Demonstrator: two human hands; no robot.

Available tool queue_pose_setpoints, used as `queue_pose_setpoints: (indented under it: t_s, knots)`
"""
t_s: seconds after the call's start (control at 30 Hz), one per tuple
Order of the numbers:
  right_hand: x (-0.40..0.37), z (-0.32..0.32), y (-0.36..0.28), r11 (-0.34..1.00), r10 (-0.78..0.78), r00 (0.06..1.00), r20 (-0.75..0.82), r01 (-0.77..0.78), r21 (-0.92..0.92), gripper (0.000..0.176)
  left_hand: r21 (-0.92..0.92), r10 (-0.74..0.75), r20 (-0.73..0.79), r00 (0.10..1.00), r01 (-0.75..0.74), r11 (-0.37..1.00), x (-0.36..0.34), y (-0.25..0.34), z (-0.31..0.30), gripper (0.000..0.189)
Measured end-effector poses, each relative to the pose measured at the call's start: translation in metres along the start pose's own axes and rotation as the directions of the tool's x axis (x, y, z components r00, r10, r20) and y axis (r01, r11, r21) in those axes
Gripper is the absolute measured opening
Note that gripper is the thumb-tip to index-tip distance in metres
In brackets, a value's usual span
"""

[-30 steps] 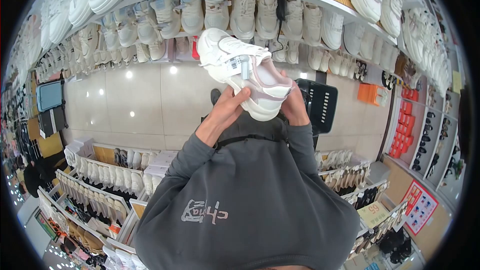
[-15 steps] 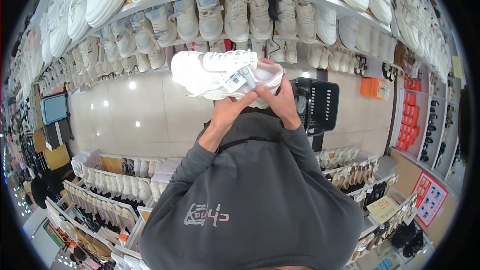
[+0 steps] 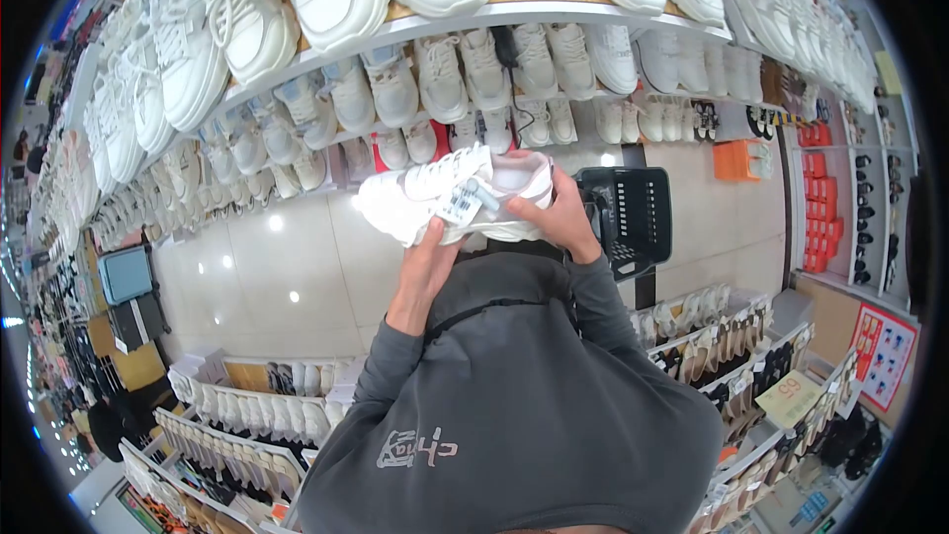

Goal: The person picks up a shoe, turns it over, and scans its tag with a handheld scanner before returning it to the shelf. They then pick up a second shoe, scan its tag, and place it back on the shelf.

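Note:
A white lace-up sneaker is held up in front of my body, its toe pointing left. A price tag with a barcode hangs at its side near the ankle opening. My right hand grips the heel, thumb at the collar edge. Under the middle of the shoe is my left hand, its thumb against the side near the tag and the other fingers hidden behind the sole.
Shelves of white sneakers curve across the front. On the floor to the right stands a black basket, with an orange box beyond it. Low shoe racks flank me, and a blue case is at left.
The sneaker has come lower and nearer to my body. My left hand has shifted from near the tag's lower right toward the shoe's middle. My view has tilted up slightly.

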State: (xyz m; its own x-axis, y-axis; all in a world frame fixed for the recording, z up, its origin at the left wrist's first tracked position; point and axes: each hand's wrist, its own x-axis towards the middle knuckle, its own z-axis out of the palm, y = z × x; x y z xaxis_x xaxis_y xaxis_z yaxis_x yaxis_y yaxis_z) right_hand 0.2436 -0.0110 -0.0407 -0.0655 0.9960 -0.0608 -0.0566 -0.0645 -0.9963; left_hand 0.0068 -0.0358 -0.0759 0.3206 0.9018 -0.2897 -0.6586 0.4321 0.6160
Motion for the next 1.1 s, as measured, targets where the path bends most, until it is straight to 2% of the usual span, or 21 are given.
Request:
queue_pose_setpoints:
  t_s: [0.1, 0.23, 0.43, 0.77, 0.87, 1.1]
  knots:
    - [0.0, -0.006, -0.011, 0.999, 0.039, 0.999, 0.028, -0.039, -0.001, 0.07, -0.004, -0.025, 0.055, 0.998, 0.025, 1.0, -0.001, -0.003, 0.005, 0.072]
    - [0.001, -0.016, -0.016, 0.999, 0.051, 0.997, 0.053, -0.052, 0.012, 0.07, -0.04, -0.099, 0.052, 0.994, 0.101, 0.994, 0.0, -0.004, 0.011, 0.07]
    - [0.002, -0.028, -0.011, 0.999, 0.039, 0.997, 0.071, -0.04, 0.011, 0.07, -0.023, -0.08, 0.084, 0.993, 0.082, 0.996, 0.0, -0.01, 0.011, 0.07]
    - [0.023, -0.041, 0.01, 0.996, 0.094, 0.99, 0.105, -0.094, 0.003, 0.069, 0.039, -0.035, -0.01, 0.999, 0.036, 0.999, 0.026, -0.016, 0.008, 0.057]
    - [0.042, -0.05, 0.027, 0.999, 0.05, 0.991, 0.125, -0.051, 0.002, 0.068, 0.014, -0.05, -0.015, 0.999, 0.05, 0.999, 0.042, -0.012, 0.005, 0.053]
    - [0.101, -0.06, 0.076, 0.999, -0.039, 0.997, -0.067, 0.036, -0.039, 0.065, 0.03, 0.024, -0.057, 0.998, -0.022, 0.999, 0.097, -0.015, 0.01, 0.052]
